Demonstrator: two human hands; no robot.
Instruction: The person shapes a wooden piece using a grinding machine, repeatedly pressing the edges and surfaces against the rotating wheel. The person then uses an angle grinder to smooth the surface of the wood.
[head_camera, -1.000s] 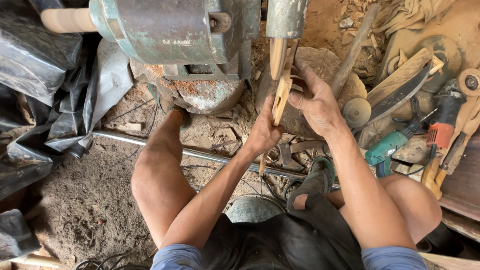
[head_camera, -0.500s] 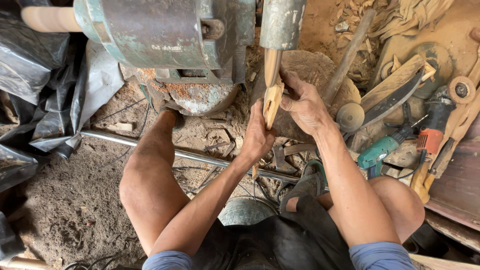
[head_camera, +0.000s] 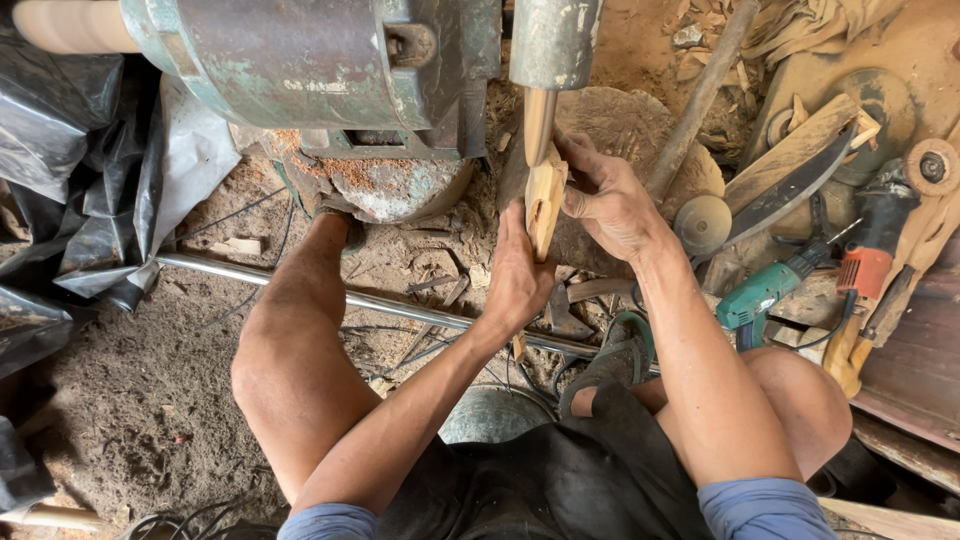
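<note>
Head view, looking down on a seated person at a floor-level machine. Both hands hold a pale, carved wood piece (head_camera: 545, 200), flat and tapering, its grain showing and its far end notched; it stands upright at centre, just below a smooth wooden spindle (head_camera: 538, 122) that projects from a dull grey metal cylinder (head_camera: 553, 40). The left hand (head_camera: 517, 275) presses the piece from the near left, fingers curled around its lower edge; the right hand (head_camera: 605, 200) grips it from the right, thumb and fingers clasped on its upper part. Behind the piece lies a rounded, dusty stone-like block (head_camera: 640, 125). To the far left sits a heavy motor housing (head_camera: 300, 60) of worn green-painted metal, with a rusted, rounded base (head_camera: 395, 190) and a pale turned shaft end (head_camera: 70, 25). Crumpled black plastic sheet (head_camera: 70, 200) fills the left edge. A bright steel rod (head_camera: 380, 303) runs across the sawdust-covered earth floor (head_camera: 130, 390) under the left arm. On the right lie a teal power drill (head_camera: 765, 295), an orange-bodied power tool (head_camera: 875, 250), a curved dark blade with wooden handle (head_camera: 790, 185) and a small grey disc (head_camera: 702, 222). A green-strapped sandal (head_camera: 610, 360) rests near the right knee.
</note>
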